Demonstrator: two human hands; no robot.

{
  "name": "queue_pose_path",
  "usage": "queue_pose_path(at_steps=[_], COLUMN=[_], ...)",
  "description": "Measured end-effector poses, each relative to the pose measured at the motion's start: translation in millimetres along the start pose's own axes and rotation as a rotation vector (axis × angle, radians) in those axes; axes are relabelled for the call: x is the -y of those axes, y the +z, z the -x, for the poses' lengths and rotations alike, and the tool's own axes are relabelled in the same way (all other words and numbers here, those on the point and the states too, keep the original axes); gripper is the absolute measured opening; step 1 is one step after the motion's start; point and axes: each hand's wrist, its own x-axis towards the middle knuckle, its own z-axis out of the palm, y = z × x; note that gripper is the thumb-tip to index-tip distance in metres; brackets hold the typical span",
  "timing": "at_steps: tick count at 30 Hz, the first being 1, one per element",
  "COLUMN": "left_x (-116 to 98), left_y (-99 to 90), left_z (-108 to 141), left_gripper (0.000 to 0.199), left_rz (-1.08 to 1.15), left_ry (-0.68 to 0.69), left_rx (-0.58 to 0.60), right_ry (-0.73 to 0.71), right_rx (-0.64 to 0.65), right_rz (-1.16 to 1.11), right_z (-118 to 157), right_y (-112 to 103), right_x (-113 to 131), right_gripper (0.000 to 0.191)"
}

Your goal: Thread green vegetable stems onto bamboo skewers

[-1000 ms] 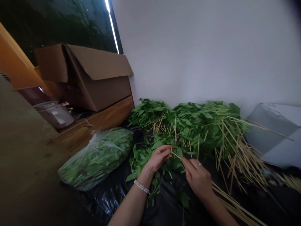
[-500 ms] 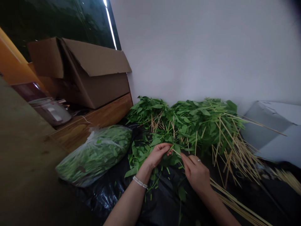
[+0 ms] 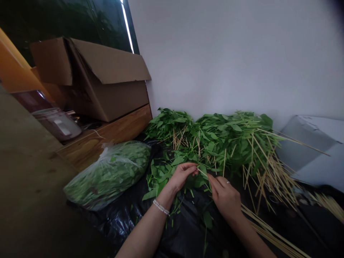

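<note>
A thin bamboo skewer (image 3: 202,173) spans the small gap between my hands. Its rear part is held in my right hand (image 3: 225,195), whose fingers are closed round it. My left hand (image 3: 185,175), closed in a pinch, meets the skewer's front end and grips a green leafy stem there; the fingers hide most of it. Loose green leaves (image 3: 158,175) lie under and beside my left hand on a black plastic sheet (image 3: 120,225). Behind the hands, bunches of leaves (image 3: 220,132) carry skewers that stick out towards me.
On the left lies a clear plastic bag (image 3: 113,173) full of leaves. Behind it a cardboard box (image 3: 118,98) and a jar (image 3: 60,123) stand on a wooden surface (image 3: 126,129). A white box (image 3: 317,147) is at right, with bare skewers (image 3: 274,233) below my right forearm.
The hands have barely moved, and the skewer still runs between them. The green piece at my left fingertips shows less now. The view has shifted slightly.
</note>
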Motion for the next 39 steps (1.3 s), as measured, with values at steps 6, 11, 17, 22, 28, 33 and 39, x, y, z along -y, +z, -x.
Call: queue_pose_path(at_steps=[6, 11, 17, 22, 28, 33, 39], left_x=[-0.6, -0.1, 0.0, -1.4, -1.7, -1.4, -0.6], left_y=[0.8, 3.0, 4.0, 4.6, 5.2, 4.2, 2.8], left_z=[0.0, 1.3, 2.1, 2.7, 2.1, 1.4, 0.5], left_gripper=[0.038, 0.038, 0.036, 0.036, 0.037, 0.035, 0.035], left_rz=[0.090, 0.070, 0.055, 0.071, 0.050, 0.015, -0.032], left_ry=[-0.028, -0.024, -0.025, -0.046, -0.042, -0.047, -0.035], left_rx=[-0.032, 0.023, 0.034, 0.020, -0.003, -0.034, -0.049], right_ry=[0.028, 0.026, 0.040, 0.042, 0.055, 0.043, 0.036], right_rx=[-0.013, -0.027, -0.008, 0.004, 0.006, 0.019, -0.011], right_rz=[-0.001, 0.002, -0.017, -0.008, -0.014, -0.007, 0.000], right_z=[0.8, -0.5, -0.8, 0.3, -1.0, -0.8, 1.8], right_y=[-1.2, -3.3, -3.0, -1.8, -3.3, -4.1, 0.2], right_x=[-3.2, -1.4, -1.5, -2.1, -0.1, 0.6, 1.7], right_gripper=[0.032, 0.031, 0.032, 0.032, 0.031, 0.031, 0.030])
